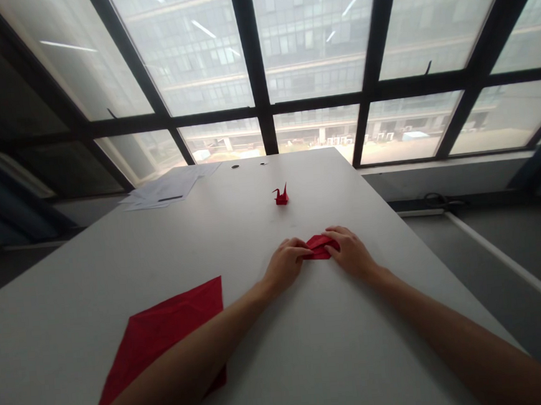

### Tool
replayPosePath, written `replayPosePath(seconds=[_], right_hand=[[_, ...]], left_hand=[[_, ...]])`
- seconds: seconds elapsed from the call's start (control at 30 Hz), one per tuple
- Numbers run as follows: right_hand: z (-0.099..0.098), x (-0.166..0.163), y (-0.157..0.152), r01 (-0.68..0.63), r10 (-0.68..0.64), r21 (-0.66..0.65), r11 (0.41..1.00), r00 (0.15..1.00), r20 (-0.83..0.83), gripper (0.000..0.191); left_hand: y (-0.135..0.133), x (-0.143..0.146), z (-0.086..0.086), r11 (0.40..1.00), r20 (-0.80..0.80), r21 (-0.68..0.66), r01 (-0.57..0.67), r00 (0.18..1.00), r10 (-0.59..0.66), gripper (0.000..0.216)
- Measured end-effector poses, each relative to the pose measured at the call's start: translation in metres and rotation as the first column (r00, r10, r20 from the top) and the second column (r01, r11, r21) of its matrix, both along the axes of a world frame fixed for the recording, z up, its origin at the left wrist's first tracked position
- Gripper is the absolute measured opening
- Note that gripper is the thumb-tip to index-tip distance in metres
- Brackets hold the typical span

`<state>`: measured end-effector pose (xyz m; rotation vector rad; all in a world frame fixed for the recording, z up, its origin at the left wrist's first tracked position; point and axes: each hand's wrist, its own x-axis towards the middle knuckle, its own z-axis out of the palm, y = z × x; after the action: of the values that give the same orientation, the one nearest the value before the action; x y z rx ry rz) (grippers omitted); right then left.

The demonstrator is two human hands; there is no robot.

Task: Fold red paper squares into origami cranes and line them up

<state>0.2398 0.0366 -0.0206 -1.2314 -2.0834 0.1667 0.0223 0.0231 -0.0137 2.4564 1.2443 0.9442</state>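
A small piece of folded red paper (318, 247) lies on the white table (255, 241) between my two hands. My left hand (287, 262) has its fingers curled and pinches the paper's left edge. My right hand (349, 249) presses down on the paper's right side with its fingers bent over it. A finished red paper crane (281, 195) stands farther back on the table, apart from both hands. A large red sheet (168, 335) lies flat near the front left, partly hidden under my left forearm.
A stack of white papers (169, 188) sits at the table's far left corner, with two small dark objects (235, 166) near the far edge. Large dark-framed windows (260, 72) stand behind the table. The table's right edge drops to a grey floor.
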Motion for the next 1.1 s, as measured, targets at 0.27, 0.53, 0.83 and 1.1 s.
replayPosePath(seconds=[0.27,0.53,0.83,1.1], right_hand=[[0.006,-0.012,-0.016,-0.238,0.278,-0.164,0.957,0.912,0.3,0.056],[0.004,-0.008,-0.015,-0.181,0.264,-0.245,0.953,0.891,0.37,0.071],[0.009,-0.003,-0.015,-0.14,0.245,-0.274,0.951,0.885,0.397,0.074],[0.006,-0.007,-0.015,-0.129,0.212,-0.236,0.963,0.905,0.369,0.068]], left_hand=[[-0.011,0.004,0.011,0.999,-0.195,0.031,0.007,0.981,-0.001,0.034],[-0.026,0.009,0.006,0.999,-0.499,-0.004,-0.032,0.866,0.026,0.056],[-0.036,0.005,0.017,0.959,-0.672,-0.021,-0.282,0.715,0.195,0.078],[-0.04,0.018,0.02,0.931,-0.513,0.168,-0.324,0.778,0.364,0.051]])
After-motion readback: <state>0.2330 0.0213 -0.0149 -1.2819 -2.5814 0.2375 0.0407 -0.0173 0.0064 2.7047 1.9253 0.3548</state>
